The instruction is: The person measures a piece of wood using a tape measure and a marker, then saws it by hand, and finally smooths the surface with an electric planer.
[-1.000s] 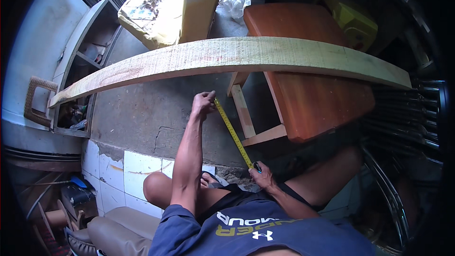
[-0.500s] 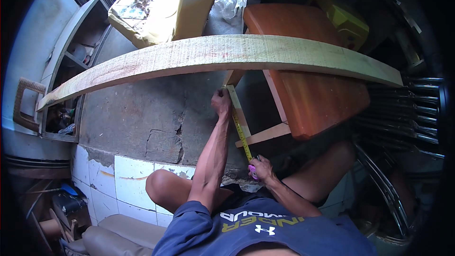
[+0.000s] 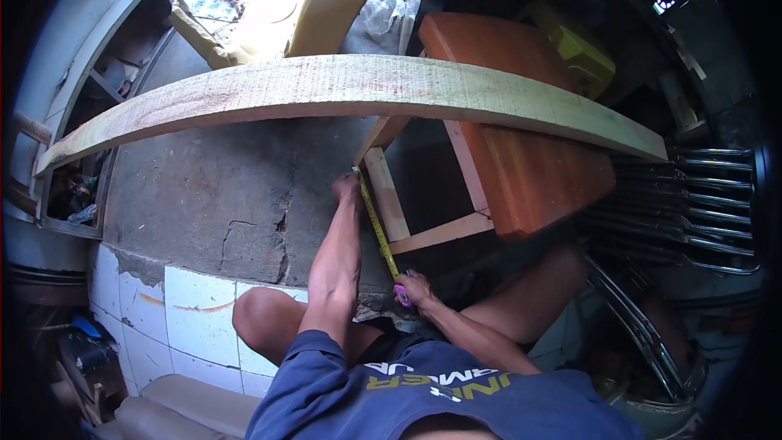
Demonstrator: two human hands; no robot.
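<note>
A yellow tape measure blade (image 3: 376, 226) is stretched between my two hands. Its far end is pinched in my left hand (image 3: 346, 187), close to the far left corner of a pale wooden leg frame (image 3: 386, 194). My right hand (image 3: 418, 290) is wrapped round the pink tape measure case (image 3: 402, 295) near my knees. The blade runs along the outer left side of the frame's crosspiece. That frame joins an orange-brown wooden top (image 3: 529, 171), which is tipped on its side. My left fingertips are small in view.
A long plank (image 3: 350, 85) spans the view beyond my hands, passing over the wooden top. Stacked chrome tubes (image 3: 717, 212) stand at right. A yellow-covered piece (image 3: 326, 8) sits at the back, an open cabinet (image 3: 77, 138) at left. The concrete floor (image 3: 204, 187) is cracked.
My left hand has shifted with the tape's end to the frame's outer corner. The blade, earlier lying over the crosspiece, now runs beside it. The whole view has shifted slightly.
</note>
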